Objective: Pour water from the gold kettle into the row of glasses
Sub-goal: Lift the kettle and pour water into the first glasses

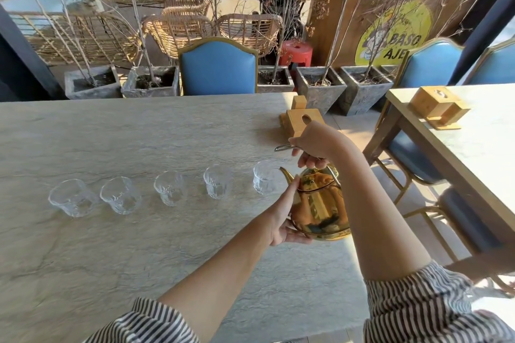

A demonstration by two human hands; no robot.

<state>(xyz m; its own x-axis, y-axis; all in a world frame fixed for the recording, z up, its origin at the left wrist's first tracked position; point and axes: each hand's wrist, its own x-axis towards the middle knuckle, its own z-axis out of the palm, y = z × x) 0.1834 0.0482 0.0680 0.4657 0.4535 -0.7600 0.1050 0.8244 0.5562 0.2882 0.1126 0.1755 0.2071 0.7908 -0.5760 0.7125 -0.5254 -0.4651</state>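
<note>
Nearest, the left hand (281,220) cups the gold kettle (320,203) low on its belly, while beyond it the right hand (312,145) is closed around the handle on top. Its spout (287,174) points left at the nearest glass (264,181), just beside it; the row of glasses (167,189) runs leftward along the tabletop (139,133).

- five glasses (167,192) stand in a row across the table (83,133), running from 9 o'clock toward 3 o'clock
- the kettle (320,203) is just beside the last glass (264,181) at the 3 o'clock end, spout toward it
- the right hand (312,145) is over the kettle at 12 o'clock, the left hand (284,217) against its side at 9 o'clock
- a wooden holder (302,122) sits on the table at 12 o'clock behind the kettle
- a chair (217,69) stands behind the table's far edge
</note>
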